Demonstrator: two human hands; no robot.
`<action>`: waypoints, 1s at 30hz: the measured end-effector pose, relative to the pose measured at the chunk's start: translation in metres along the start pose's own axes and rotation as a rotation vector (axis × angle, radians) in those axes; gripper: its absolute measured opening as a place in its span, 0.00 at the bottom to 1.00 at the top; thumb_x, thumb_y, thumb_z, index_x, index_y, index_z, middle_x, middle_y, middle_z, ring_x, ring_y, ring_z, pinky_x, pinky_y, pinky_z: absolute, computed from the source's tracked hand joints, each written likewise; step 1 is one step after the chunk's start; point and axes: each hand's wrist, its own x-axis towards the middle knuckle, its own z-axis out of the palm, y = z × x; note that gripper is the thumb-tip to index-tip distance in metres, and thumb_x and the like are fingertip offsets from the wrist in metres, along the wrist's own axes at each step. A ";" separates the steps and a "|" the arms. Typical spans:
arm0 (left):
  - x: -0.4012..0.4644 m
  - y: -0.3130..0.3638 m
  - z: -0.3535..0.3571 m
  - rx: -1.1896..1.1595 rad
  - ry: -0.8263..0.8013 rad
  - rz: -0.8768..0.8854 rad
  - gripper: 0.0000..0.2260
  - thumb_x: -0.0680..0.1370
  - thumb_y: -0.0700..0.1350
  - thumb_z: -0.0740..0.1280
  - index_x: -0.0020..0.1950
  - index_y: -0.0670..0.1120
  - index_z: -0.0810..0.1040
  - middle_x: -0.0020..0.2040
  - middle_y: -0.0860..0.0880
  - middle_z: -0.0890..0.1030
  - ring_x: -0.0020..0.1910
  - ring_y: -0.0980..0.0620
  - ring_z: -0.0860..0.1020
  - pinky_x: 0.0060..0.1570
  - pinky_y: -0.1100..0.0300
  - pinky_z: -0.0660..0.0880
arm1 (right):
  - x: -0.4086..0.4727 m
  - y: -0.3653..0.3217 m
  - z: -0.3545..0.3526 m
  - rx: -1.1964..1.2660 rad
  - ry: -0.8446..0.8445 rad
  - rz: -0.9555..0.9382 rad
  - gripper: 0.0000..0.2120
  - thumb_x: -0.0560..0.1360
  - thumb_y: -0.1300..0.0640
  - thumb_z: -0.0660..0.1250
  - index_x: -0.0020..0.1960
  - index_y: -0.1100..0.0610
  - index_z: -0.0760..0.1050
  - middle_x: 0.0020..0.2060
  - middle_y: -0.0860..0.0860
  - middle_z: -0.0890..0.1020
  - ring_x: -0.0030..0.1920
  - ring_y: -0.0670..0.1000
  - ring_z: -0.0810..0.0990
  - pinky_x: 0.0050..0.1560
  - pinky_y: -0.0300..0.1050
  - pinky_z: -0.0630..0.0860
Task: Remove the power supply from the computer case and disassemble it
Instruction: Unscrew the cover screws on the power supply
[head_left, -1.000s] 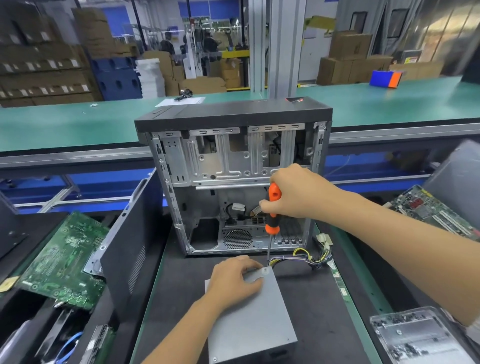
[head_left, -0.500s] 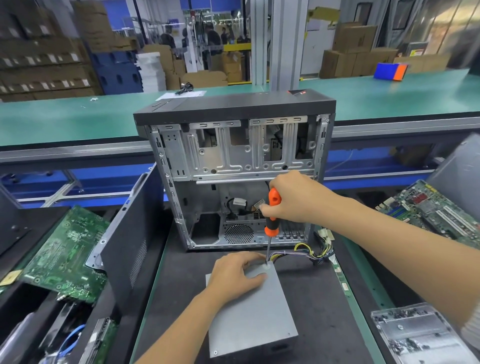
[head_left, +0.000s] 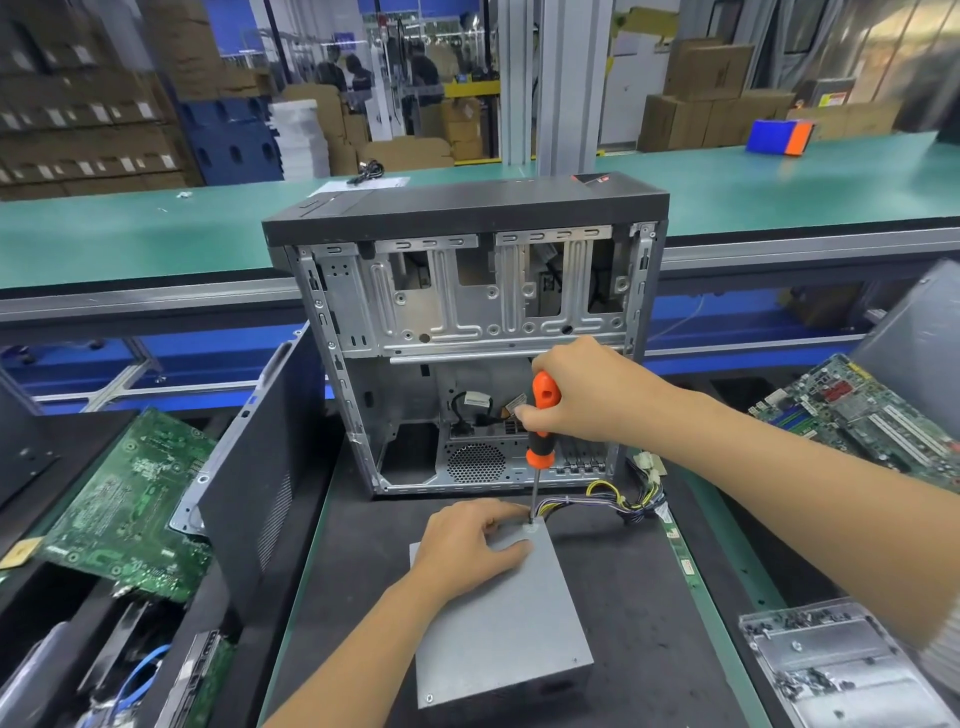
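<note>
A: What is seen of the surface (head_left: 639, 613)?
B: A dark mat is laid on it, edged in green, with a warehouse of stacked cartons seen far behind.

A: What is found nearest?
B: The grey power supply (head_left: 498, 623) is laid flat on the mat, out of the case. At near right a clear tray of screws (head_left: 836, 670) is set.

A: How is the left hand (head_left: 470, 545) placed?
B: It is laid on the far left part of the power supply, fingers loosely spread and pressed on the lid.

A: And the right hand (head_left: 587, 395)?
B: It is closed round the orange handle of the screwdriver (head_left: 540, 431), which is held upright; its tip is set on the far right corner of the power supply.

A: What lies beyond?
B: A bundle of wires (head_left: 613, 501) is trailed to the right from the unit. Just past it the open computer case (head_left: 467, 338) is stood upright. A black side panel (head_left: 260, 478) is leaned at its left, and green circuit boards (head_left: 124, 509) are seen at left and right.
</note>
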 end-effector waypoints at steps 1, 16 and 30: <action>0.000 0.000 0.000 0.005 0.001 0.001 0.16 0.73 0.60 0.67 0.61 0.64 0.78 0.56 0.66 0.80 0.52 0.62 0.77 0.52 0.64 0.73 | 0.000 0.000 0.000 0.005 0.001 0.000 0.21 0.71 0.45 0.68 0.31 0.57 0.63 0.25 0.50 0.65 0.26 0.50 0.63 0.27 0.42 0.63; 0.001 0.000 0.000 0.040 0.001 0.009 0.16 0.74 0.60 0.66 0.62 0.64 0.78 0.54 0.65 0.81 0.48 0.64 0.74 0.45 0.68 0.68 | -0.001 0.000 -0.006 0.069 -0.042 -0.022 0.19 0.72 0.46 0.69 0.33 0.55 0.65 0.25 0.48 0.68 0.27 0.48 0.64 0.27 0.40 0.62; 0.004 0.000 0.001 -0.006 -0.004 -0.012 0.13 0.75 0.58 0.67 0.59 0.64 0.80 0.52 0.64 0.81 0.45 0.66 0.73 0.43 0.71 0.66 | 0.005 -0.005 -0.024 -0.010 -0.276 -0.162 0.05 0.74 0.53 0.67 0.49 0.53 0.74 0.37 0.46 0.75 0.41 0.50 0.70 0.43 0.48 0.73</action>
